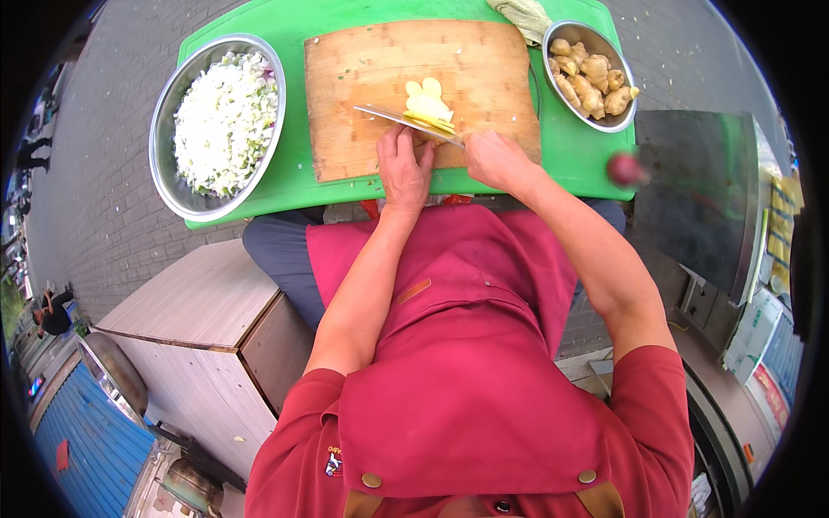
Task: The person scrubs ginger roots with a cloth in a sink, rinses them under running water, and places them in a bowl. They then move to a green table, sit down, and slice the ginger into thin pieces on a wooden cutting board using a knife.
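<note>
My right hand [497, 160] grips the handle of a kitchen knife [382, 112], whose blade slants up to the left across a wooden cutting board [363, 65]. Behind the blade lie pale yellow ginger slices [426, 102], a few of them stacked against its far side. My left hand [405, 167] rests on the board's near part, fingers bent close to the blade. A piece of ginger seems to lie under those fingertips, mostly hidden by them and the knife. Small scraps dot the board.
A steel bowl of chopped onion [227, 123] stands left on the green table [576, 155]. Unpeeled ginger roots [592, 74] fill another metal bowl [558, 31] at right, beside a cloth [524, 16]. A red onion [625, 169] is near the right edge. A wooden cabinet [194, 304] stands left.
</note>
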The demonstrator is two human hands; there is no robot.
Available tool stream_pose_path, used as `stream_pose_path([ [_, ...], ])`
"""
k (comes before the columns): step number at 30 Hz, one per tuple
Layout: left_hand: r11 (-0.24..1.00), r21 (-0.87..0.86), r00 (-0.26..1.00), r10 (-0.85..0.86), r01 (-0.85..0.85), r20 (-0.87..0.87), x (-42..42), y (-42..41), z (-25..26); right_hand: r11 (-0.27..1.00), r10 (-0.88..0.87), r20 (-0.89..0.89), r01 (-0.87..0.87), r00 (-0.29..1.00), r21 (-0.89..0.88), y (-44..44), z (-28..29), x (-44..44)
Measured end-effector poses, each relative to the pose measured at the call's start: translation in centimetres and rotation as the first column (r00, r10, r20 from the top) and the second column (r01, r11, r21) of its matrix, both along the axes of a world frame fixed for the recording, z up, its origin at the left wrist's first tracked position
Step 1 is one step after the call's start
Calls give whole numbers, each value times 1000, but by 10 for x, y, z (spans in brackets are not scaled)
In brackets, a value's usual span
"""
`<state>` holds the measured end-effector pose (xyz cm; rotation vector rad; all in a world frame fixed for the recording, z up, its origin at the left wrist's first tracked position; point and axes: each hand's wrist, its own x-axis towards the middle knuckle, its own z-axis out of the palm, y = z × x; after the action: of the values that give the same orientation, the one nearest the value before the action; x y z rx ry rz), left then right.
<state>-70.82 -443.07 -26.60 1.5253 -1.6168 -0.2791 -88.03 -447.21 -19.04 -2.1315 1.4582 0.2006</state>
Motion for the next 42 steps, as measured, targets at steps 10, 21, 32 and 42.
stream_pose_path([
  [10,999,35,1000,-9,10,-19,1,4,-5,999,-29,0,29,1000,-34,43,55,-14],
  [21,999,32,1000,-9,9,-10,2,4,-7,999,19,13,-19,1000,31,26,42,-24],
  [32,999,17,999,28,-27,-34,0,-1,-13,999,-4,6,4,1000,36,-2,-9,2],
  [42,997,69,999,38,-35,-39,5,4,-20,1000,-7,6,7,1000,0,31,46,-11],
])
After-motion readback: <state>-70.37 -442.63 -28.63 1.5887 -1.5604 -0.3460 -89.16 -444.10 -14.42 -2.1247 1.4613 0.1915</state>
